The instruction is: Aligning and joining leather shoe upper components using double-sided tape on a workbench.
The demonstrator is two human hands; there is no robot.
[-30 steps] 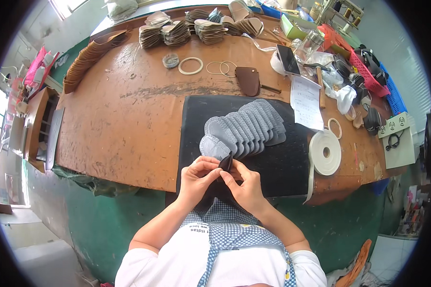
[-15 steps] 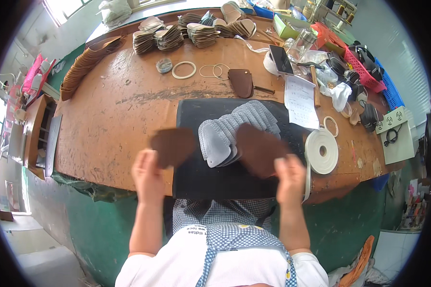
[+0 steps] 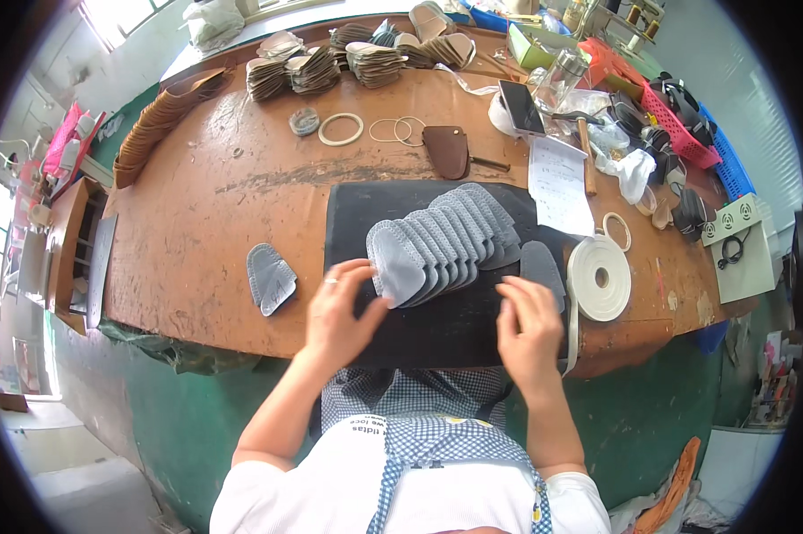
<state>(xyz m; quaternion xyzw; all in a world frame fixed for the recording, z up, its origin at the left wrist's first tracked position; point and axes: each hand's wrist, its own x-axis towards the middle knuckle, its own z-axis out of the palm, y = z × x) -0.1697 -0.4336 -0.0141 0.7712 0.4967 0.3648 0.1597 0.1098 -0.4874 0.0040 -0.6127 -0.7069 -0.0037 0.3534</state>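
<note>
An overlapping row of grey leather cutouts [image 3: 437, 249] with stitch holes along their edges lies on the black mat [image 3: 419, 343]. At the row's near left end, my left hand [image 3: 337, 316] has its thumb and fingers apart, the fingertips at the edge of the front cutout. My right hand [image 3: 531, 331] hovers over the mat's right part, fingers bent and apart, holding nothing. Just beyond it a single dark grey cutout [image 3: 541, 267] lies flat, partly covered by the fingers. Another single grey cutout [image 3: 271, 280] rests on the brown tabletop, left of the mat.
A white tape roll [image 3: 600, 279] sits right of the mat, beside a paper sheet [image 3: 557, 187]. Farther back are a brown leather piece [image 3: 446, 151], a hammer [image 3: 587, 156], rings [image 3: 341, 130], a phone [image 3: 520, 107] and stacked cutouts [image 3: 375, 64]. Brown pieces [image 3: 166, 125] line the left edge.
Both hands have let go of the brown-faced pieces they held. Single grey-faced cutouts now lie left and right of the row. My left hand has moved right to the row; my right hand shifted slightly left.
</note>
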